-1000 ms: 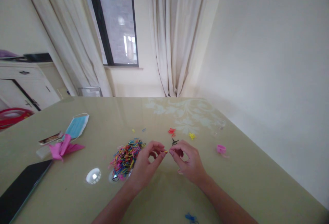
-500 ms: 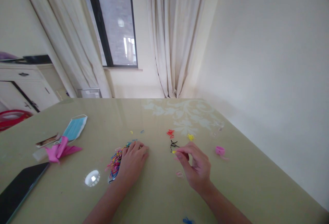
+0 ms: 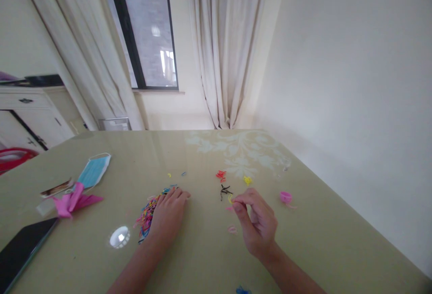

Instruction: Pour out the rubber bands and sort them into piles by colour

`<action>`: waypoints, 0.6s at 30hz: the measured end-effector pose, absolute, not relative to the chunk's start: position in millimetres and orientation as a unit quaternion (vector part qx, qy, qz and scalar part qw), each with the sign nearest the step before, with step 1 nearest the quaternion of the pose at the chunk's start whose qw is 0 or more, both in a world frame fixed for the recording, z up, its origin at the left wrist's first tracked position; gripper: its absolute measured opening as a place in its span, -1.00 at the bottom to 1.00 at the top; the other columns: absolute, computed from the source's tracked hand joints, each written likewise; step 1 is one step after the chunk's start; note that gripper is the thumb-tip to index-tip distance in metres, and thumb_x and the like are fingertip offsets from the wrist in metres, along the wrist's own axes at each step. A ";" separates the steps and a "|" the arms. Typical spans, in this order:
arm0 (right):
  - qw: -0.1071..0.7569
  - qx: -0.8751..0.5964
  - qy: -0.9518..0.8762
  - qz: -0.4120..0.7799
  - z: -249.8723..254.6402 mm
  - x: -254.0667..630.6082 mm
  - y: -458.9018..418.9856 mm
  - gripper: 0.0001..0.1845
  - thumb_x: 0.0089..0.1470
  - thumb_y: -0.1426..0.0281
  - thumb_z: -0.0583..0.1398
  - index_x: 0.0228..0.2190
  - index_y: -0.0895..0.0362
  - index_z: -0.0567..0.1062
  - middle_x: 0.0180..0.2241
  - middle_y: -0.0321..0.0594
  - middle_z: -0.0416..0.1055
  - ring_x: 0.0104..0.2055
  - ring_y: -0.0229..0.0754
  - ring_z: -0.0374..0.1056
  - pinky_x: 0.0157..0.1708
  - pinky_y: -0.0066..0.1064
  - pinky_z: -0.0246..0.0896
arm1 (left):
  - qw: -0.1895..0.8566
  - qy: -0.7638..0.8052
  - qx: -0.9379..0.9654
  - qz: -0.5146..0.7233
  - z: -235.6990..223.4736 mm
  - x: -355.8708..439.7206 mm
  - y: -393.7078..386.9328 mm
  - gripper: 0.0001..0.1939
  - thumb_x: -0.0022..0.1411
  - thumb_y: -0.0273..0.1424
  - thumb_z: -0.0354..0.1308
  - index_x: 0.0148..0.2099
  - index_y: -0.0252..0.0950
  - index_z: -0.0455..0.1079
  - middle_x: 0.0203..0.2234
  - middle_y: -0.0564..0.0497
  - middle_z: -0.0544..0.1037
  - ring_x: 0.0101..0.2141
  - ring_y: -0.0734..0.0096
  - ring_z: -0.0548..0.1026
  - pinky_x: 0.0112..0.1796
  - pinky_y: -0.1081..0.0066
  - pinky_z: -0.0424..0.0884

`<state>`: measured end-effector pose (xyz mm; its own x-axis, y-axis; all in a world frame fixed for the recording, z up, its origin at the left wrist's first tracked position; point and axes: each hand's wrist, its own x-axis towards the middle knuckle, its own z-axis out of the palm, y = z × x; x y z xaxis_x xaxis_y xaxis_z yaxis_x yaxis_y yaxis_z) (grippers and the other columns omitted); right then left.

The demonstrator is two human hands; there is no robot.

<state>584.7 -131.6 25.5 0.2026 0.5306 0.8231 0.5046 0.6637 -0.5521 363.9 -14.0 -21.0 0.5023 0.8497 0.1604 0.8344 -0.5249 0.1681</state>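
Note:
My left hand (image 3: 169, 211) lies palm down, fingers stretched out, over the right side of a pile of mixed-colour rubber bands (image 3: 147, 215). Part of that pile is hidden beneath it. Between thumb and forefinger, my right hand (image 3: 258, 222) pinches a small yellow rubber band (image 3: 230, 198), its loop sticking out to the left. Just beyond the fingertips are black rubber bands (image 3: 225, 190). Red ones (image 3: 220, 175) and yellow ones (image 3: 247, 180) form small groups farther back. Pale pink bands (image 3: 232, 229) lie left of my right wrist.
Blue bands (image 3: 243, 290) sit at the near edge of view. A pink band bundle (image 3: 285, 197) lies to the right. On the left are a pink folded-paper figure (image 3: 74, 202), a blue face mask (image 3: 94, 171) and a dark phone (image 3: 25, 253). A white wall borders the table's right side.
The yellow rubber band in my right hand now shows as an open loop rather than a small blob. My left hand stays on the pile. The whole view has shifted slightly.

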 end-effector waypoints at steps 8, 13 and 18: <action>0.661 -0.411 -0.628 0.017 25.9 583.7 -133.5 -0.83 0.28 0.57 0.19 -0.26 0.08 0.53 -0.43 -0.28 0.43 -0.39 -0.21 0.33 -0.39 -0.38 0.24 | 0.038 0.498 0.859 0.110 -24.4 358.7 -8.7 -0.59 0.45 -0.56 -0.11 0.05 -0.23 0.55 -0.03 -0.14 0.61 0.02 0.10 0.54 0.03 0.17 0.38; 0.661 -0.417 -0.624 0.014 24.8 584.1 -133.5 -0.83 0.29 0.55 0.19 -0.26 0.07 0.54 -0.44 -0.24 0.45 -0.40 -0.18 0.34 -0.40 -0.36 0.25 | 0.037 0.495 0.860 0.113 -23.8 359.4 -10.0 -0.58 0.42 -0.59 -0.11 0.04 -0.25 0.55 -0.04 -0.15 0.61 0.02 0.09 0.54 0.04 0.15 0.39; 0.664 -0.422 -0.618 0.013 23.0 585.5 -131.3 -0.83 0.27 0.55 0.21 -0.23 0.06 0.58 -0.43 -0.23 0.48 -0.40 -0.17 0.36 -0.40 -0.35 0.28 | 0.031 0.495 0.863 0.102 -20.1 361.0 -11.0 -0.61 0.45 -0.56 -0.10 0.01 -0.25 0.56 -0.08 -0.14 0.61 0.00 0.06 0.55 0.02 0.13 0.41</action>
<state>585.5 -131.3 23.0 0.2363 0.5382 0.8091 0.5040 0.6440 -0.5756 361.0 -11.0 -20.1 0.4900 0.8595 0.1458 0.8469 -0.5089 0.1543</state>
